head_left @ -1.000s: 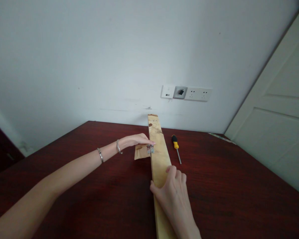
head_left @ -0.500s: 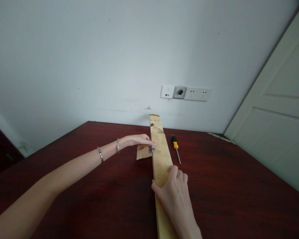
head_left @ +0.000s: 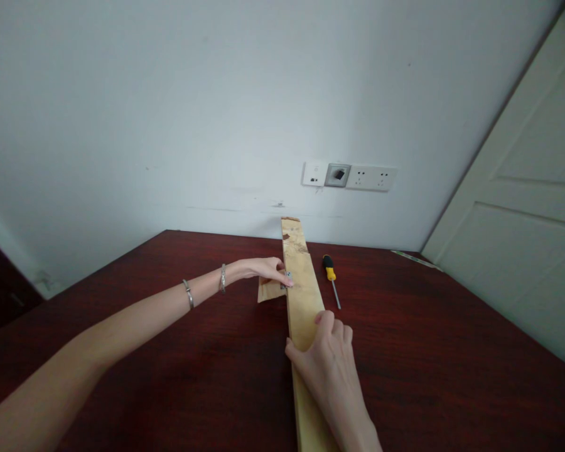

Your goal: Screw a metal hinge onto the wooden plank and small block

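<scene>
At the centre of the frame, the left hand [head_left: 258, 269] has changed its contact on the metal hinge [head_left: 289, 274]. Half a second ago its extended digit, which looks like the thumb, lay along the hinge's upper edge and left the lower part bare; now it crosses the lower part, and a bit of bright metal shows above it. The other left fingers are bunched near the edge of the wooden board [head_left: 306, 295], partly hidden, so whether they pinch anything cannot be told.

The board runs from the bottom centre of the frame up towards the wall [head_left: 193, 113]. It sits slightly further right than a second ago and has hardly moved in the last half second. The right hand [head_left: 332, 364], low and right of centre, keeps its grip: thumb on the board's left edge, fingers curled over its right edge, spread just to the board's width.

Left of the board, just beside it, the small wooden piece [head_left: 270, 292] shows below the left hand. The yellow-and-black screwdriver [head_left: 329, 273] lies untouched on the dark red tabletop [head_left: 193, 389], right of the board. The change seems to be a re-placing of the left hand on the hinge, with the right hand steadying the board.
</scene>
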The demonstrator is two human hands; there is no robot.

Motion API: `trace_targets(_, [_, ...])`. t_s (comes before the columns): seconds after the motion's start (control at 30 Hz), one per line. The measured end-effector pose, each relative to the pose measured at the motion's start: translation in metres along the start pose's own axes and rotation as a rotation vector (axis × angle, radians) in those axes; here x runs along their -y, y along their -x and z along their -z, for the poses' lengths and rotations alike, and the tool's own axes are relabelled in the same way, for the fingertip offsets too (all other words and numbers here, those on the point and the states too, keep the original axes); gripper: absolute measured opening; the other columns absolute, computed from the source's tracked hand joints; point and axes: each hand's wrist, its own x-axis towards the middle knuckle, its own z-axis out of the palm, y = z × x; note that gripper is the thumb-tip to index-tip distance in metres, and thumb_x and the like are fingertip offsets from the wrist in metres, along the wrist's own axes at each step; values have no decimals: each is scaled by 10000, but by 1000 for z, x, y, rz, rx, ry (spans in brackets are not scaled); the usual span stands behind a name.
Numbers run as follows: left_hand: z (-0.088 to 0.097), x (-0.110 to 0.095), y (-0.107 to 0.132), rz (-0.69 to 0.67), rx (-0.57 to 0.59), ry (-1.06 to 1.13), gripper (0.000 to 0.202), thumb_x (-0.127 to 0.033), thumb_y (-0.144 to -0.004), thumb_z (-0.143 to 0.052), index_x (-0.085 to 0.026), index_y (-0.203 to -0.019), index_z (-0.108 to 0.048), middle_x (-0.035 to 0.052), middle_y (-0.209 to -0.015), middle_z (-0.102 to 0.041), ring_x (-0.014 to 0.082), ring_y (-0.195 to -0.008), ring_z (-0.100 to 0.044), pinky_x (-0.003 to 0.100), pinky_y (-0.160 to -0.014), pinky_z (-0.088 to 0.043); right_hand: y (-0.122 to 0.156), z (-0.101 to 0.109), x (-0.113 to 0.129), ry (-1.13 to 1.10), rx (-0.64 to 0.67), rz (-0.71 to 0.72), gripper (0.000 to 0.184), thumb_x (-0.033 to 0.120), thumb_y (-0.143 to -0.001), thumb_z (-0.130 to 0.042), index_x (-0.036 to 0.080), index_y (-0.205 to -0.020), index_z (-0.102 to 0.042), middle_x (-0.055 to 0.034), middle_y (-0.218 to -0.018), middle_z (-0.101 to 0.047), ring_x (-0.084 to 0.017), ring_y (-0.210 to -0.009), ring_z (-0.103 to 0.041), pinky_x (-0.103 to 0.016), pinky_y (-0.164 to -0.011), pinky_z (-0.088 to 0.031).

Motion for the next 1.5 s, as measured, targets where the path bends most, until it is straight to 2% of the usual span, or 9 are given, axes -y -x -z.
trace_targets(0.13, [13,6,9,75,-5,37,491,-551,-668,-726,-115,-888,-675,60,-853,-655,138,-735,-566,260,-655,-436,0,3,0,-12,-10,-8,345,315,-674,-667,195,-857,-400,-90,-810,-508,-294,-819,-482,-399,-755,-427])
trace_targets(0.3, [41,13,29,89,125,303,374,-353,-630,-796,-137,-906,-667,40,-846,-653,142,-784,-617,282,-742,-499,0,5,-2,0,-20,-21,354,332,-681,-664,198,-856,-386,-88,-794,-505,-298,-812,-483,-399,-754,-426])
trace_targets(0.47, [52,-17,32,58,-8,282,326,-253,-635,-757,-157,-916,-624,29,-823,-662,149,-733,-634,293,-657,-535,-3,3,-2,25,0,7,343,321,-679,-658,195,-855,-392,-87,-778,-509,-297,-800,-497,-394,-748,-425])
trace_targets(0.63, [38,-60,9,76,-78,33,251,-336,-722,-660,-99,-805,-650,40,-665,-647,114,-566,-603,275,-610,-533,-2,-2,-1,39,19,32,327,304,-669,-651,198,-839,-392,-91,-777,-522,-293,-786,-513,-385,-732,-425])
trace_targets(0.87, [-5,-100,-24,165,-81,-411,378,-344,-835,-525,-101,-546,-556,39,-514,-574,118,-473,-560,279,-570,-518,1,-4,0,64,-6,48,318,295,-663,-640,203,-830,-385,-83,-766,-527,-286,-770,-523,-375,-721,-422])
trace_targets(1.13, [-21,-100,-45,85,-30,-833,63,-130,-654,-637,-73,-650,-663,101,-739,-691,166,-671,-594,255,-616,-456,1,-1,-1,51,10,30,339,317,-655,-659,202,-835,-397,-90,-780,-543,-294,-793,-531,-368,-717,-419])
trace_targets(1.23, [-17,-97,-46,-7,-8,-880,177,-182,-652,-675,-91,-802,-701,79,-867,-707,160,-732,-595,235,-622,-431,0,-1,-2,75,3,35,325,315,-662,-651,196,-833,-400,-90,-770,-540,-289,-779,-532,-365,-718,-416])
trace_targets(1.37, [-21,-94,-42,-139,52,-877,285,-342,-619,-731,-132,-808,-696,46,-804,-692,171,-697,-588,246,-617,-422,-2,-1,-3,107,-9,36,307,315,-674,-638,195,-823,-398,-90,-757,-538,-284,-764,-533,-363,-713,-414])
trace_targets(1.5, [-33,-91,-35,-188,12,-955,512,-382,-555,-782,-106,-973,-675,127,-959,-679,245,-844,-605,287,-714,-455,-3,2,-4,101,-16,40,310,319,-678,-637,200,-829,-394,-85,-766,-535,-284,-762,-532,-366,-708,-418])
